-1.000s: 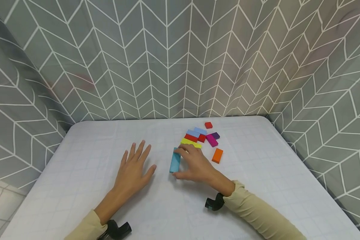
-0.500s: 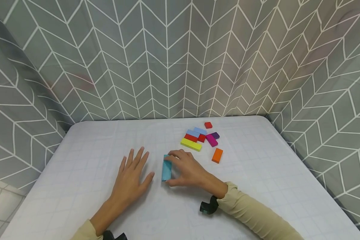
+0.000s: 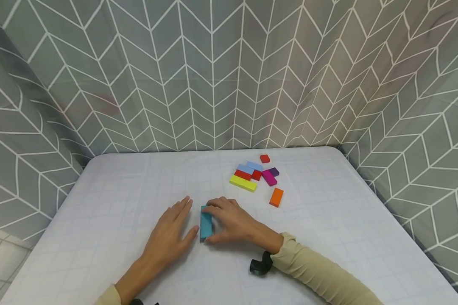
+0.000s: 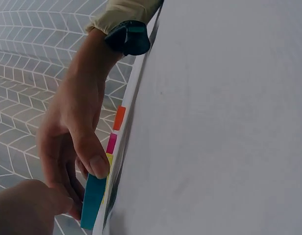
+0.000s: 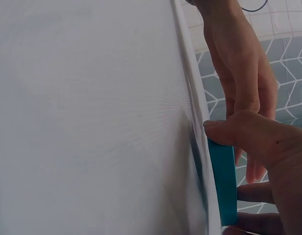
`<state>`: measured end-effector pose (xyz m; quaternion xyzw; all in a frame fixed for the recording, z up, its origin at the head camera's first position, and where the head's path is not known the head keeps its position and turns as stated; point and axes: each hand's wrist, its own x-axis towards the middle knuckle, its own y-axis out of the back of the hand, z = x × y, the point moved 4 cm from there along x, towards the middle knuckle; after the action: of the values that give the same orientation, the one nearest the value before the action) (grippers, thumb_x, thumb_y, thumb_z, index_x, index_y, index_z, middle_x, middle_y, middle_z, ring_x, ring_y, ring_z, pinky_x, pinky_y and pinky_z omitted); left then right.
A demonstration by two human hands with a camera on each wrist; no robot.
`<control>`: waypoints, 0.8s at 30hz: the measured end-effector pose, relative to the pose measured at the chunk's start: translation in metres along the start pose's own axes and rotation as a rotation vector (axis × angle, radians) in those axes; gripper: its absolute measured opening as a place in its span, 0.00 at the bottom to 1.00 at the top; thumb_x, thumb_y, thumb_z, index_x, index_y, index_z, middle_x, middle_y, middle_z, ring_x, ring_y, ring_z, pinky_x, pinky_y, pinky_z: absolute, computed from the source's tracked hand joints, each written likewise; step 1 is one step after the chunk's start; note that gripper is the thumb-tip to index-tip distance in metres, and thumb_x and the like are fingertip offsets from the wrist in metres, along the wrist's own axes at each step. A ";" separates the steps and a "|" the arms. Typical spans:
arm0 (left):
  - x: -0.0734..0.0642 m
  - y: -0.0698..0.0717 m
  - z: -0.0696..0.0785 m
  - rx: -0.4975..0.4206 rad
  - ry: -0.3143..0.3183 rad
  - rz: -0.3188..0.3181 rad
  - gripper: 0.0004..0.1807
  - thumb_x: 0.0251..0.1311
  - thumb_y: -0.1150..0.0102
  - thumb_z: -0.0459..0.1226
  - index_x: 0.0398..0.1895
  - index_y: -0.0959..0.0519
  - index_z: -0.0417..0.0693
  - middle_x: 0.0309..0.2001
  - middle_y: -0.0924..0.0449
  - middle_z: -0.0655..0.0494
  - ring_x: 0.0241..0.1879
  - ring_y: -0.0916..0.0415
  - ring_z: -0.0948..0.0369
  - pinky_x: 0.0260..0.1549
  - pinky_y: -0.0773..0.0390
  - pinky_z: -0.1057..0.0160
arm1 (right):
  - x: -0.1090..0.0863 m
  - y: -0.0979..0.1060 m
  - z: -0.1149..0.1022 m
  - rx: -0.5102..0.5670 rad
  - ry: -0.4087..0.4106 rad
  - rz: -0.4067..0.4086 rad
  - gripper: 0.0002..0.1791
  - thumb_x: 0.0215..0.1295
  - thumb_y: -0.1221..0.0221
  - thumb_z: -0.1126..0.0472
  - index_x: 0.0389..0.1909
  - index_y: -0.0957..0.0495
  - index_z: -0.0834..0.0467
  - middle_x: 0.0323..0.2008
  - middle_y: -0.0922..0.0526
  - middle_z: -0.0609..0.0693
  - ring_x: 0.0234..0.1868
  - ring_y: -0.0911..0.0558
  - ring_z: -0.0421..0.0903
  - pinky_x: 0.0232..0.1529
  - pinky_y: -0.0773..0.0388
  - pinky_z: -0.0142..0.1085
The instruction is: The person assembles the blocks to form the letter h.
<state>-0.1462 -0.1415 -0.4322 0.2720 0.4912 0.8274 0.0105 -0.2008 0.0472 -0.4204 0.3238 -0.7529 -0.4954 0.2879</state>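
A teal rectangular block [image 3: 206,223] is on the white table between the two hands. My right hand [image 3: 232,222] pinches it by its ends, with the thumb at the near end and fingers at the far end. Just left of the block is my left hand [image 3: 170,233], its fingers straight and close together, the thumb spread toward the block. In the left wrist view the teal block [image 4: 93,200] shows below the right thumb. The right wrist view has the block [image 5: 223,181] between the right thumb and fingers, with the left hand [image 5: 241,68] behind it.
Toward the back lie a yellow block [image 3: 243,183], two light blue blocks [image 3: 246,169], red blocks [image 3: 265,158], a magenta block [image 3: 269,178] and a purple block [image 3: 274,171]. An orange block [image 3: 276,197] lies apart on the right. Patterned curtains [image 3: 229,76] surround the table [image 3: 328,220].
The right hand has moved the teal block left and nearer, away from the yellow block. The left hand's spread fingers have drawn together, and it now sits closer to the block.
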 end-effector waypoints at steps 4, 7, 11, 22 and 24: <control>-0.002 -0.003 0.002 -0.026 -0.020 -0.020 0.36 0.65 0.31 0.43 0.73 0.28 0.36 0.74 0.32 0.43 0.69 0.32 0.42 0.67 0.32 0.40 | 0.001 -0.002 0.000 0.007 -0.008 -0.017 0.40 0.57 0.26 0.40 0.68 0.23 0.51 0.67 0.25 0.49 0.67 0.29 0.46 0.67 0.31 0.48; -0.003 -0.006 0.003 -0.044 -0.018 -0.047 0.33 0.66 0.30 0.43 0.71 0.26 0.37 0.73 0.30 0.45 0.68 0.30 0.45 0.64 0.28 0.41 | 0.002 -0.004 0.001 0.014 -0.012 -0.026 0.40 0.57 0.25 0.40 0.68 0.23 0.51 0.66 0.25 0.49 0.66 0.29 0.46 0.66 0.31 0.48; -0.006 -0.010 0.005 -0.078 -0.043 -0.054 0.28 0.65 0.29 0.41 0.67 0.21 0.40 0.68 0.25 0.46 0.65 0.25 0.48 0.59 0.22 0.44 | 0.002 -0.008 0.002 0.022 -0.006 -0.029 0.42 0.57 0.25 0.40 0.70 0.25 0.50 0.67 0.25 0.48 0.67 0.30 0.46 0.65 0.31 0.47; -0.006 -0.015 0.006 -0.113 -0.127 -0.042 0.26 0.64 0.27 0.38 0.65 0.19 0.44 0.68 0.24 0.49 0.66 0.26 0.51 0.59 0.22 0.47 | -0.004 0.003 0.016 0.028 -0.048 0.041 0.51 0.56 0.28 0.34 0.76 0.33 0.54 0.73 0.32 0.51 0.71 0.33 0.48 0.67 0.30 0.52; -0.006 -0.016 0.006 -0.118 -0.134 -0.055 0.24 0.65 0.27 0.38 0.64 0.17 0.47 0.69 0.25 0.52 0.66 0.26 0.52 0.59 0.22 0.46 | -0.005 0.008 0.023 0.047 -0.079 0.057 0.50 0.57 0.27 0.36 0.75 0.32 0.55 0.74 0.33 0.53 0.72 0.34 0.50 0.68 0.31 0.54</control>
<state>-0.1426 -0.1301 -0.4463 0.3122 0.4470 0.8343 0.0823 -0.2168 0.0668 -0.4212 0.2892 -0.7839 -0.4817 0.2642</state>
